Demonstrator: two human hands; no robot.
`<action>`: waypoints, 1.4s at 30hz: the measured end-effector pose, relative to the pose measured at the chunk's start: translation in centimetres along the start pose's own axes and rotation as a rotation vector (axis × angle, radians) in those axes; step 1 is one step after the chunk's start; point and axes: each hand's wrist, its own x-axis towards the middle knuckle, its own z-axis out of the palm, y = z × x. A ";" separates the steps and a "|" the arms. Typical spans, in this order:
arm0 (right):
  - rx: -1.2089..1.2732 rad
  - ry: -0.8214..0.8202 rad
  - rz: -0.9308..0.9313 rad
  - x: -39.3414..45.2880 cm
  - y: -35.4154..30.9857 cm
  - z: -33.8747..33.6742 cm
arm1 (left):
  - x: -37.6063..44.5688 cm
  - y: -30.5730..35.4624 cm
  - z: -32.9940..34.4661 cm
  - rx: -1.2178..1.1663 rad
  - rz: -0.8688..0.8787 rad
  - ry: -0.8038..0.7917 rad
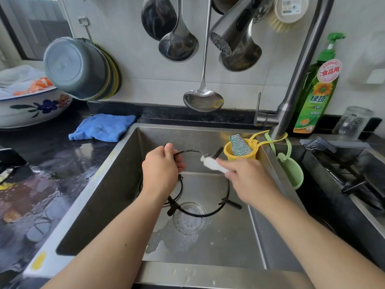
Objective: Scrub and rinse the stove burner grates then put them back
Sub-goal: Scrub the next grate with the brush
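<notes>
A black ring-shaped burner grate (226, 189) stands tilted in the steel sink (100, 197), its lower edge near the drain (190, 217). My left hand (161, 170) grips the grate's upper rim. My right hand (248, 178) holds a small white brush (211, 164), whose soapy head touches the upper rim beside one of the grate's prongs. Another dark ring shows behind my left wrist, mostly hidden. Suds lie on the sink floor.
The faucet head (226, 36) hangs over the sink; no water runs. A yellow holder (239, 152) with a scouring pad hangs at the sink's right. Dish soap bottle (314, 94) stands behind. Blue cloth (102, 127) lies left; the stove (350, 176) is right. Ladles hang above.
</notes>
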 end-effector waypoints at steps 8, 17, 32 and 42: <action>0.122 0.275 -0.055 0.1 -0.2 -0.6 | 0.1 0.1 -0.4 -0.032 -0.042 0.029; 0.063 0.194 0.019 0.5 -0.3 -0.4 | -0.1 0.5 -0.4 0.042 0.009 0.032; 0.039 0.114 0.008 0.0 -0.5 0.1 | -0.4 0.9 -0.4 0.135 0.094 0.055; 0.107 0.247 0.085 0.8 -0.1 -0.3 | -0.1 0.5 -0.5 0.152 0.065 0.056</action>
